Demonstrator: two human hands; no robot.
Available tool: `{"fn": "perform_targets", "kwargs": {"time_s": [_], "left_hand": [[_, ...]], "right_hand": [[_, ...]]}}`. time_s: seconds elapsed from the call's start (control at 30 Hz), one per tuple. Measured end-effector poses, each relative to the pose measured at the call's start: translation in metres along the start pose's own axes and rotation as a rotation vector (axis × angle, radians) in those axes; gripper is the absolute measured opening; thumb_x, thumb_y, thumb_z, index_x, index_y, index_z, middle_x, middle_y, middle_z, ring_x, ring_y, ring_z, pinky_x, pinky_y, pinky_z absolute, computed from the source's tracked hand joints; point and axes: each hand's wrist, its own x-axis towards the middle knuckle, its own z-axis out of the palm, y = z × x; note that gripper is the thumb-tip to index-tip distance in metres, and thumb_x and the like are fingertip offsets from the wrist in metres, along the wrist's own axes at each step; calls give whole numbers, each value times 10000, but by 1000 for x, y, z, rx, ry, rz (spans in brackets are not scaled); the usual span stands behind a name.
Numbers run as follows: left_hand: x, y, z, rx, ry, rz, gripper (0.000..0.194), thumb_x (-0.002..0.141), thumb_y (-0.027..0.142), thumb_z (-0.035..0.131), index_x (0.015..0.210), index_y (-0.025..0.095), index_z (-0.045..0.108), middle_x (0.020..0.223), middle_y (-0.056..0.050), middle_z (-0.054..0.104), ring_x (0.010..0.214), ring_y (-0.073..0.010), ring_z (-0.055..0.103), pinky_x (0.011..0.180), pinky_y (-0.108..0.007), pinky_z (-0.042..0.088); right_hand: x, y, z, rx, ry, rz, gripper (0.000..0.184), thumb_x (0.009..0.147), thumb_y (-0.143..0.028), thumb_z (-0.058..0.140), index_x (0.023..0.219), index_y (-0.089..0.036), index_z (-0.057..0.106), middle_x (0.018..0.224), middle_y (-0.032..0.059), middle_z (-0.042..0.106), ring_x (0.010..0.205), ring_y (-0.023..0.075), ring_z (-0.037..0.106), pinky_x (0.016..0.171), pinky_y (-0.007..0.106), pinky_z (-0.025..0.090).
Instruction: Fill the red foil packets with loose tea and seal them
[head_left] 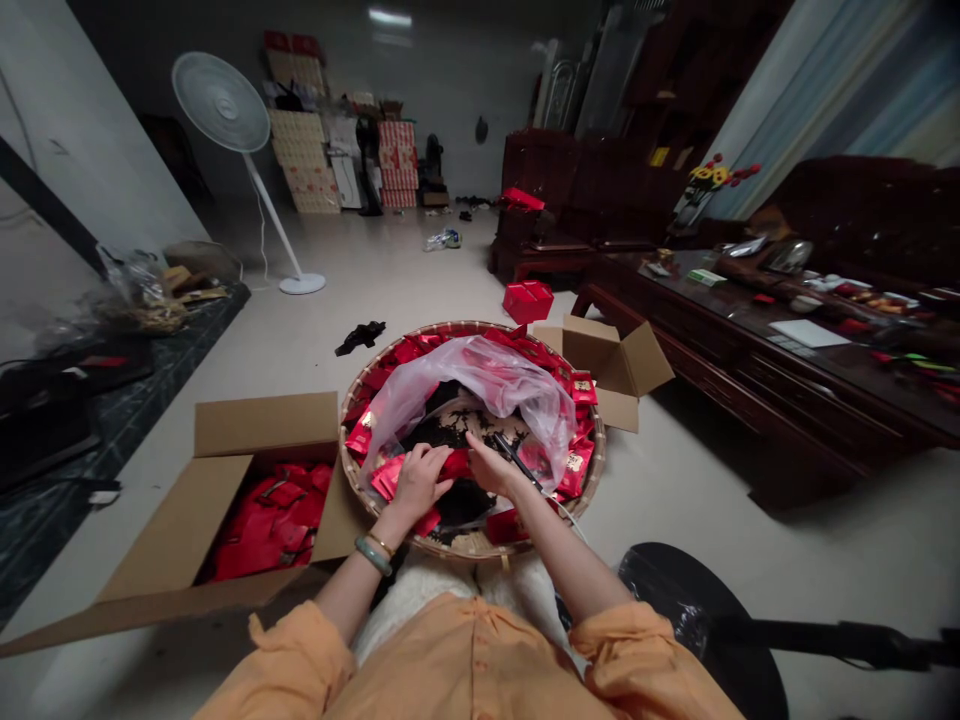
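Observation:
Between my hands is a small red packet (455, 463), held above a round woven bamboo tray (598, 478). My left hand (420, 484) curls its fingers over the packet's left side. At its right end, my right hand (489, 466) grips with the thumb raised. A clear plastic bag (472, 365) lies open in the tray, with dark, loose, dried-looking pieces (439, 428) inside. Many red packets (576, 465) ring the bag. Beside my right hand lies a slim black object (517, 461) whose kind I cannot make out. My fingertips are partly hidden.
An open cardboard box (266, 425) full of red packets stands at left. Another open box (611, 360) and a red box (527, 301) are beyond the tray. A white standing fan (274, 215), a dark wooden table (697, 345) and a round black base (705, 620) surround me.

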Motion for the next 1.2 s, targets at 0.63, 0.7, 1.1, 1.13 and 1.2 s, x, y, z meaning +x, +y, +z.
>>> {"fn": "perform_targets", "kwargs": {"time_s": [0.63,0.7,1.1,1.13,1.2], "left_hand": [[-6,-26,0,62,181,-233,298,720,291,647,998,191,607,952,-71,622,876,-245,525,771,-369,450],[-5,-27,-1,75,202,-268,279,721,313,645,971,192,617,929,-69,618,859,-243,530,757,-365,447],[-9,-34,3,59,264,-303,310,718,351,638,980,189,612,896,-68,590,855,-231,548,766,-363,446],[-9,-33,3,59,263,-303,315,718,351,639,986,189,606,898,-68,590,856,-230,548,768,-365,446],[-9,-32,6,53,267,-308,321,720,345,640,993,184,590,896,-69,591,852,-229,548,767,-368,449]], "right_hand": [[-24,31,-14,-941,547,-176,716,616,-376,702,1271,-200,472,1251,137,502,1144,290,485,961,412,355],[-27,49,-6,-1187,510,3,1051,471,-312,810,1387,-182,312,1359,208,356,1213,364,404,961,451,344],[4,58,16,-1449,550,-101,659,681,-207,655,1296,-262,426,1374,156,285,1178,309,418,890,415,399],[4,58,15,-1445,559,-111,664,675,-216,662,1294,-266,425,1388,152,265,1187,315,404,894,421,395],[3,61,14,-1451,542,-116,744,622,-240,719,1299,-280,413,1418,148,222,1199,339,379,904,439,383]]}}
